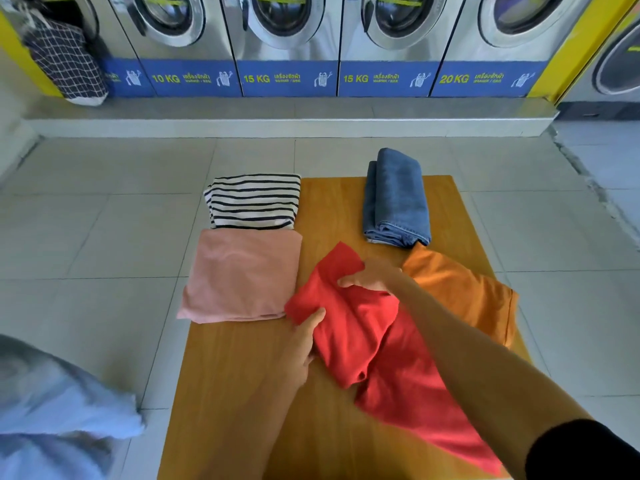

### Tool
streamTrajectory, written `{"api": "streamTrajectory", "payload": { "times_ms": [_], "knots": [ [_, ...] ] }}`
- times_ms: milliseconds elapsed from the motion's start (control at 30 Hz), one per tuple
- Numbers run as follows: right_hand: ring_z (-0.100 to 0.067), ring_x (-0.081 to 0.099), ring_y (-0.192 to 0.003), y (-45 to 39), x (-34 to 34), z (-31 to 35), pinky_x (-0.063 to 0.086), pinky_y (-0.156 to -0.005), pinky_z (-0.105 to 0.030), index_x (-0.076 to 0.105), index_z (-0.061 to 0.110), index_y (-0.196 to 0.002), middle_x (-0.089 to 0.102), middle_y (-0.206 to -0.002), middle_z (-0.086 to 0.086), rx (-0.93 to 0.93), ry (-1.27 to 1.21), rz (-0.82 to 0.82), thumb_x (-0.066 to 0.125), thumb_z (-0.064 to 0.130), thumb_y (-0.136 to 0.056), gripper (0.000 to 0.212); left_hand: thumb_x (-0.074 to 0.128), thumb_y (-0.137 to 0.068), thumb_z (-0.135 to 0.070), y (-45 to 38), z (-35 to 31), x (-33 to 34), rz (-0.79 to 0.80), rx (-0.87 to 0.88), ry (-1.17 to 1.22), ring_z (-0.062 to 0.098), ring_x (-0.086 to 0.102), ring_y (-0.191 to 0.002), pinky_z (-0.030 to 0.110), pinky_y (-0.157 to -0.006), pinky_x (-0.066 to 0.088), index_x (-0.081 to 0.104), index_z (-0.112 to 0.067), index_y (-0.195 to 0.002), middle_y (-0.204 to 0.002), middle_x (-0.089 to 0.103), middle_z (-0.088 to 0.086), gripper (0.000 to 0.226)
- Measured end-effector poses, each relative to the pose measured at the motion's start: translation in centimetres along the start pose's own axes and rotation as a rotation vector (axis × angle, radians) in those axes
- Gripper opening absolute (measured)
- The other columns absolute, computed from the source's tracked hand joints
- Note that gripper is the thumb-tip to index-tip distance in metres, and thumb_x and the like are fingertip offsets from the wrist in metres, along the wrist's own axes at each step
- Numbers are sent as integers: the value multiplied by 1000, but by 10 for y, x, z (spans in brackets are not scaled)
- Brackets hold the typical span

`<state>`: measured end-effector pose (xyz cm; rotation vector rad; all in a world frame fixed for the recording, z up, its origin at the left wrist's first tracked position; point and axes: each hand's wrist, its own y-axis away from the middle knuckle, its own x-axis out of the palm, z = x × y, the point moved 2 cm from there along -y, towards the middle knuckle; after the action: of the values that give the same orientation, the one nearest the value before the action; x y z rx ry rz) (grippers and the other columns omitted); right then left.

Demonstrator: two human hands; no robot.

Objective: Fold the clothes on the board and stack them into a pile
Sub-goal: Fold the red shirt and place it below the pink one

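Note:
A wooden board (242, 393) lies on the tiled floor. A crumpled red garment (360, 337) sits in its middle. My left hand (304, 344) grips the garment's left edge, and my right hand (372, 277) pinches its upper part. Under my right arm an orange garment (464, 289) lies unfolded. At the board's left edge rests a folded pink garment (242, 275), with a folded black-and-white striped top (254, 200) just behind it. Folded blue jeans (396, 199) lie at the far right of the board.
A row of front-loading washing machines (287, 39) stands on a raised step beyond the board. A checked laundry bag (65, 60) hangs at the far left. Pale blue fabric (52, 410) shows at the lower left, over the grey floor tiles (104, 237).

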<state>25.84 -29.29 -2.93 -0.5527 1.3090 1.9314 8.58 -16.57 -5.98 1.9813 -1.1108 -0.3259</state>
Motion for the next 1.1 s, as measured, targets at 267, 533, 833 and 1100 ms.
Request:
{"api": "streamTrajectory", "payload": {
  "times_ms": [267,533,833,1100],
  "knots": [
    [-10,75,-97,82,15,9,60,-80,-26,72,25,-114,78,-107,7,-233,-728,240,93,44,-61,59,82,-57,-65,49,-43,-97,-102,357,-165,13,73,-94,35,-80,58,69,-29,-103,-102,76,-8,59],
    [-12,69,-99,100,141,21,57,-84,-27,67,23,-125,73,-116,4,-120,-611,162,72,57,-81,56,52,-79,-75,41,-19,-183,-366,236,-497,15,66,-87,28,-68,50,66,-21,-112,-96,69,-6,65],
    [-31,74,-84,82,170,35,61,-75,-49,68,6,-109,74,-100,-13,-121,-338,129,56,56,-92,54,49,-93,-48,17,-6,-229,-510,212,-661,24,63,-89,32,-67,46,64,-17,-98,-95,67,2,35],
    [-34,68,-82,66,165,49,55,-76,-48,52,14,-69,67,-79,-11,-121,-207,-20,51,53,-96,48,53,-93,-44,-5,-30,-223,-550,242,-634,30,57,-112,35,-86,42,59,-13,-125,-123,63,8,45]
  ]
}}
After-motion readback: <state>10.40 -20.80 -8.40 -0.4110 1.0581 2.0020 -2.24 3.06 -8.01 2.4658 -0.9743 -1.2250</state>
